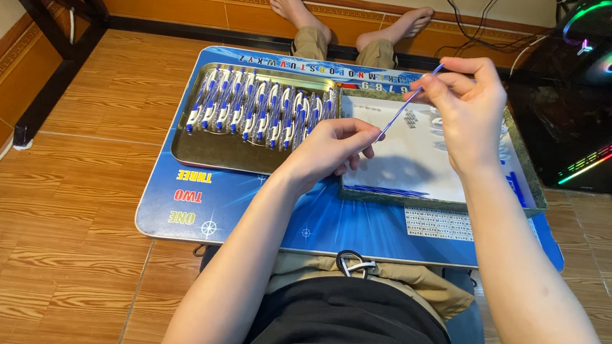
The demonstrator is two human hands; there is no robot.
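My left hand [333, 148] and my right hand [463, 105] together hold a thin blue pen refill [408, 104], raised slantwise over a white tray [407, 157]. The left fingers pinch its lower end, the right fingers its upper end. Several more blue refills [384, 191] lie along the tray's near edge, and small metal parts [410, 118] sit near its far side. To the left, a metal tray [205, 149] holds a row of several blue and white pens [260, 107].
Both trays rest on a low blue table [240, 214] over my lap, on a wood-pattern floor. My bare feet [294, 5] reach the far wall. A black computer case with coloured lights [606, 99] stands at right, a dark metal frame [53, 35] at left.
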